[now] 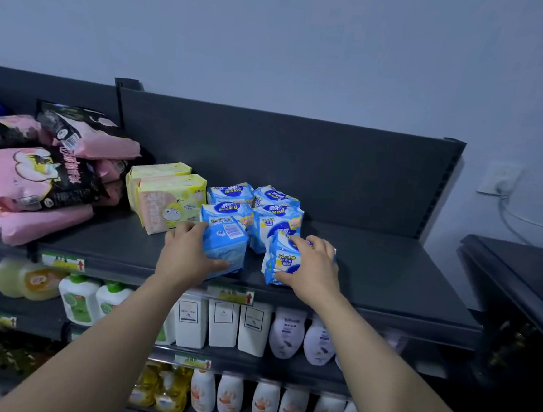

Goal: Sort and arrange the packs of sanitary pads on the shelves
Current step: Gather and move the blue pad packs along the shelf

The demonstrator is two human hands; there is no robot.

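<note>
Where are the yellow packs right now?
Head view, left of centre: the yellow packs stand on the top shelf between the pink packs and the blue packs.

Plain grey-blue wall (277, 37), dim cool light. Dark shelving unit (300, 156) backs onto it. Wall socket (499, 178) with cable (538, 223) right of it; second dark unit (518, 267) at the right edge.

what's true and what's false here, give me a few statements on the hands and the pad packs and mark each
1. The left hand grips a blue pack. True.
2. The right hand is empty. False: it grips another blue pack.
3. The yellow packs stand right of the blue stack. False: they stand left of it.
4. Pink packs are piled left of the yellow packs. True.
</note>
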